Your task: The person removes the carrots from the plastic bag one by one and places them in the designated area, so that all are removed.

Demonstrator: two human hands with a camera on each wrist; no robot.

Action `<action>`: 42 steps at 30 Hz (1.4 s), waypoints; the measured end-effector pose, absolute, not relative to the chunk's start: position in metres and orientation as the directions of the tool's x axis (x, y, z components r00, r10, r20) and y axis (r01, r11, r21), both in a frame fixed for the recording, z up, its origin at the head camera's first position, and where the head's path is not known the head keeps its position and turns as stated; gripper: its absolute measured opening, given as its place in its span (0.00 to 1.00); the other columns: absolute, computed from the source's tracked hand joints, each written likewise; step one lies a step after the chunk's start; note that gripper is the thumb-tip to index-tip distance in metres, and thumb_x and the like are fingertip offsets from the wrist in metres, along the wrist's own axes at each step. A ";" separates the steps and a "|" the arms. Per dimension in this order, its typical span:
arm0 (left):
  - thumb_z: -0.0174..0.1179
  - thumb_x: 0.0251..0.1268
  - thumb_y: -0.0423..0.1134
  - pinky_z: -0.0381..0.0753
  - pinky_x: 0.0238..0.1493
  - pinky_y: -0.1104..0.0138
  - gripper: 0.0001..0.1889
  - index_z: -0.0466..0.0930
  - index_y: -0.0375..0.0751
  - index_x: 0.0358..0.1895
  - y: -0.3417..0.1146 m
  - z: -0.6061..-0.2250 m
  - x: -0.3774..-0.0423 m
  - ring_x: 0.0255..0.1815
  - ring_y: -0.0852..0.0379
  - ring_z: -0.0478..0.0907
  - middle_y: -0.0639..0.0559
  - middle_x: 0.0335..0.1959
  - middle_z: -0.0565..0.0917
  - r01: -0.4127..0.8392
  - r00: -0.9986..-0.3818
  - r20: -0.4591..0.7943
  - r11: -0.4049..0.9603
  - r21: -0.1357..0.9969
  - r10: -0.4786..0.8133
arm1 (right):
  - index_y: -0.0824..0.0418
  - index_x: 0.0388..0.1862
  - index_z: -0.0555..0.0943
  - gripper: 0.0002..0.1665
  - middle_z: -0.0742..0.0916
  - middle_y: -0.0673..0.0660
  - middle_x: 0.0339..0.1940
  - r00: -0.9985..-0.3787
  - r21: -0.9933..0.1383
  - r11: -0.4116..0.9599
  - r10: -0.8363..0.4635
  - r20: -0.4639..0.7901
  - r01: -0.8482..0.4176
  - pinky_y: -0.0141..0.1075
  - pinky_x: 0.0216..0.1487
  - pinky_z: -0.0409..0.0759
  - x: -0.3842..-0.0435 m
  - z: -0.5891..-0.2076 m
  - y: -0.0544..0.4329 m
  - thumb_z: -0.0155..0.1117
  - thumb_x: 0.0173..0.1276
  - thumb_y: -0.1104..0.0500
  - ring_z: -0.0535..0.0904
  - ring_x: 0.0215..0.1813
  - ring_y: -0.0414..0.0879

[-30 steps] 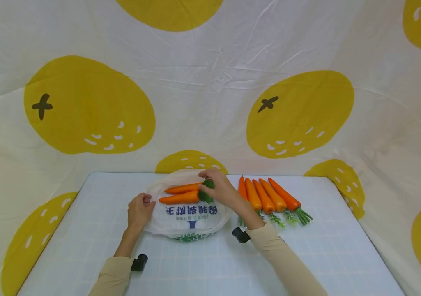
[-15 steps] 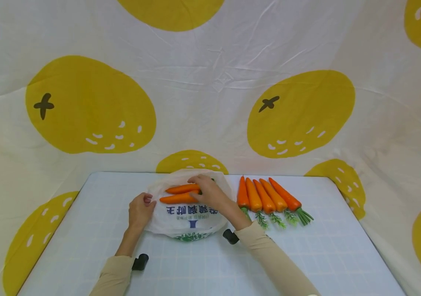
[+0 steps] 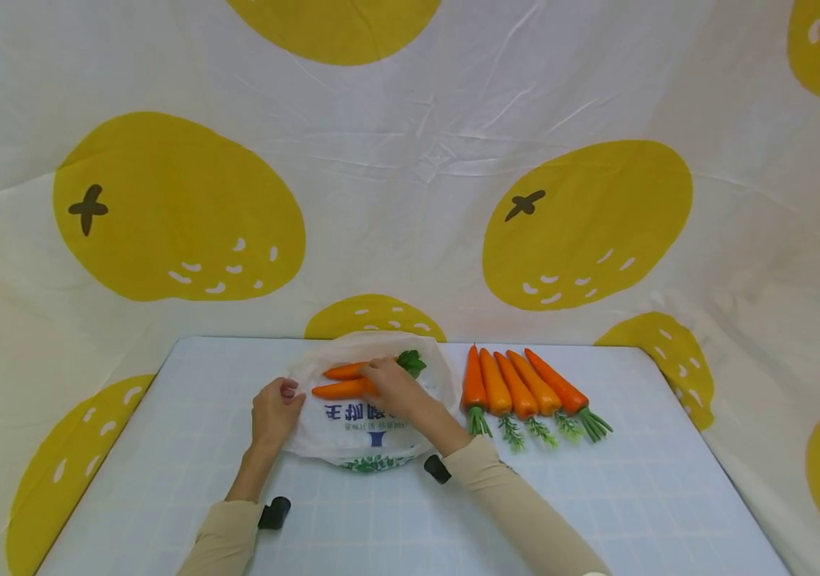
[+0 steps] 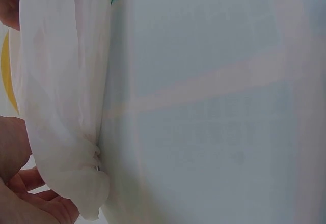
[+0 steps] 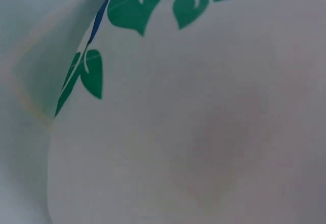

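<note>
A white plastic bag [image 3: 316, 440] with blue lettering and green leaf prints lies spread in a rounded shape on the table. Two orange carrots, a far carrot [image 3: 342, 372] and a near carrot [image 3: 334, 390], lie side by side within its outline, tips pointing left. Green leaves [image 3: 411, 364] show past my right hand [image 3: 395, 388], which reaches over both carrots with fingers and thumb at their bodies. It hides the near carrot's top end. My left hand [image 3: 276, 410] pinches the bag's left edge. In the left wrist view, its fingers [image 4: 48, 208] curl beside the bag [image 4: 61, 91].
Several more carrots [image 3: 520, 388] with green tops lie in a row to the right of the bag. A pale checked cloth covers the table [image 3: 352, 520]. Behind hangs a white curtain [image 3: 395, 200] printed with yellow fruit. Printed leaves [image 5: 135, 5] on the bag fill part of the right wrist view.
My right hand has moved left, from the carrots' leafy ends to over their bodies, uncovering some leaves. The two carrots and my left hand have stayed where they were.
</note>
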State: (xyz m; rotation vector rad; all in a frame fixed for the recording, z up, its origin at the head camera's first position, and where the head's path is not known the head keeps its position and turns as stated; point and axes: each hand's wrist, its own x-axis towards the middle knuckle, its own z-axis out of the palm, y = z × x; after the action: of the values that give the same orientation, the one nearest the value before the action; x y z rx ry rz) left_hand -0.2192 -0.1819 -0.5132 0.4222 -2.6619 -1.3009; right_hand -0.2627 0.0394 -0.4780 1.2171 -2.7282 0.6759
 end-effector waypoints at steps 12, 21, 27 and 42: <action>0.62 0.71 0.30 0.82 0.53 0.48 0.12 0.78 0.26 0.51 -0.181 -0.514 -0.219 0.45 0.38 0.79 0.30 0.45 0.82 -0.187 -0.948 0.013 0.588 0.787 -0.319 | 0.61 0.58 0.83 0.19 0.86 0.55 0.51 -0.729 -0.219 0.696 -0.652 0.206 -0.684 0.36 0.59 0.78 -0.257 -0.489 0.032 0.72 0.68 0.64 0.80 0.52 0.49; 0.62 0.70 0.29 0.82 0.52 0.48 0.11 0.79 0.26 0.51 -0.181 -0.514 -0.218 0.45 0.38 0.80 0.30 0.45 0.82 -0.186 -0.947 0.015 0.587 0.788 -0.321 | 0.60 0.56 0.84 0.15 0.87 0.53 0.53 -0.741 -0.269 0.691 -0.636 0.217 -0.671 0.32 0.51 0.79 -0.253 -0.483 0.037 0.69 0.72 0.62 0.80 0.45 0.46; 0.62 0.70 0.29 0.81 0.52 0.48 0.12 0.78 0.25 0.51 -0.182 -0.513 -0.218 0.45 0.37 0.80 0.30 0.45 0.82 -0.187 -0.946 0.017 0.591 0.784 -0.323 | 0.58 0.64 0.80 0.24 0.84 0.53 0.60 -0.767 -0.320 0.703 -0.625 0.148 -0.635 0.35 0.60 0.79 -0.251 -0.470 0.045 0.72 0.70 0.59 0.79 0.53 0.46; 0.61 0.71 0.29 0.80 0.52 0.48 0.12 0.78 0.25 0.52 -0.181 -0.514 -0.218 0.47 0.37 0.79 0.29 0.47 0.81 -0.195 -0.947 0.005 0.589 0.784 -0.321 | 0.60 0.64 0.80 0.27 0.86 0.54 0.55 -0.799 -0.456 0.673 -0.578 0.166 -0.582 0.37 0.58 0.80 -0.246 -0.447 0.071 0.74 0.69 0.53 0.78 0.49 0.46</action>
State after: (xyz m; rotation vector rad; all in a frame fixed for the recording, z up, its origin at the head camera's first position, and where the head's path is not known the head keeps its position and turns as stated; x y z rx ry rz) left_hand -0.2184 -0.1808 -0.5136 0.4362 -2.6679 -1.2904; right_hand -0.2462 0.0706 -0.4469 0.9937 -2.8670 0.7854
